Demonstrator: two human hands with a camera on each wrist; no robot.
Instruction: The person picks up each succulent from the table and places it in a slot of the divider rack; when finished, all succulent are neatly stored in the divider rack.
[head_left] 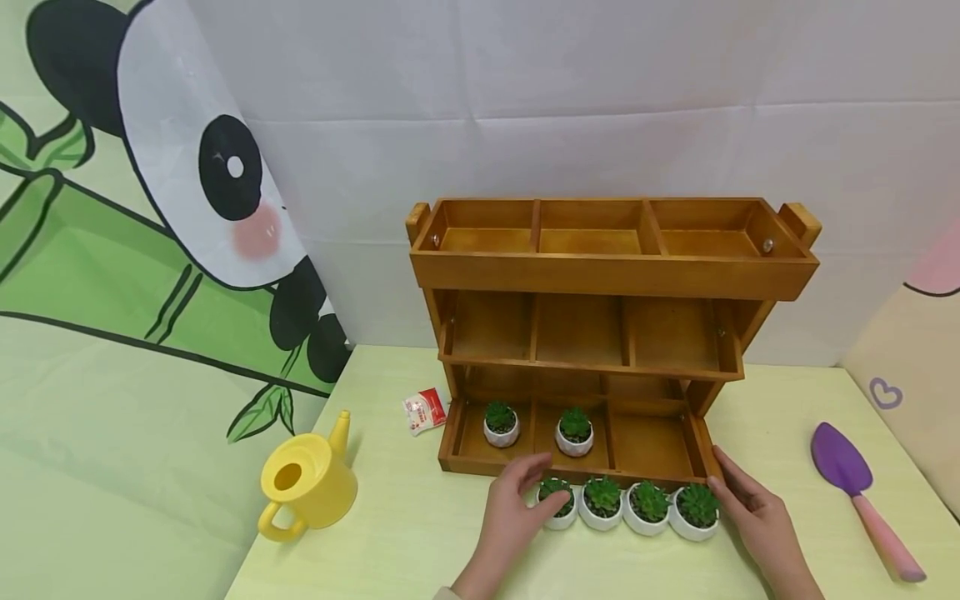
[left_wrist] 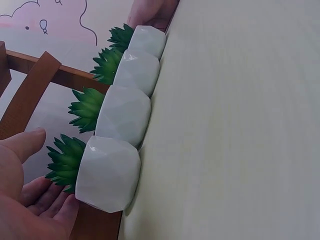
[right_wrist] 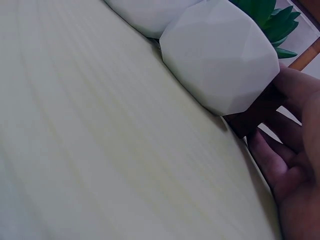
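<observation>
Several small succulents in white faceted pots stand touching in a row before the wooden shelf [head_left: 615,275]. At the row's left end, my left hand [head_left: 517,504] spreads its thumb and fingers around the leftmost potted succulent [left_wrist: 107,172]; the left wrist view shows the thumb apart from it and fingers by its far side. My right hand [head_left: 761,512] rests at the lowest tray's front right corner, beside the rightmost potted succulent [right_wrist: 220,60]. Its fingers touch the wood along the side; the thumb's contact is partly hidden behind the pot.
Inside the lowest tray sit two more potted succulents [head_left: 501,423], in its left and middle compartments. A red and white packet [head_left: 425,411] lies left of the shelf. Farther left is a yellow watering can [head_left: 315,483]; a purple and pink trowel [head_left: 862,496] lies far right.
</observation>
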